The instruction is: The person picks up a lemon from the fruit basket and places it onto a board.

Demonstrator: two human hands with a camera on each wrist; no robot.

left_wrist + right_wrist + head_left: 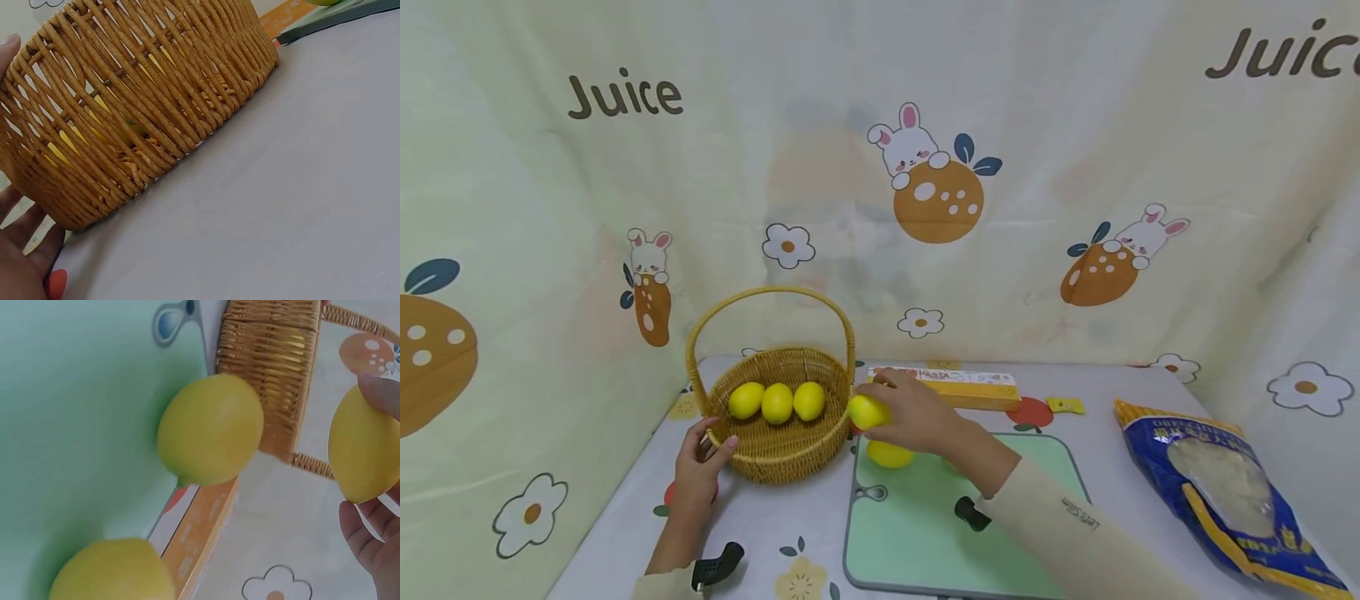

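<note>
A wicker basket [793, 468] with a tall handle holds a row of three yellow lemons [777, 404]. My left hand [698, 471] grips its left side, thumb over the rim and the other fingers along the outer wall. Just right of the basket, my right hand [917, 408] holds another lemon [359, 447] between thumb and fingers, above the board. Below that hand, one lemon [889, 455] lies on the mint-green cutting board [925, 533]. In the right wrist view a further lemon [112, 575] is on the board; the right arm mostly hides it from the head view.
Behind the board lies an orange-and-white pasta box [977, 392], with a small yellow packet [1066, 406] to its right. A blue plastic food bag [1217, 483] lies at the table's right side. Printed curtains [850, 192] enclose the table at the back and sides.
</note>
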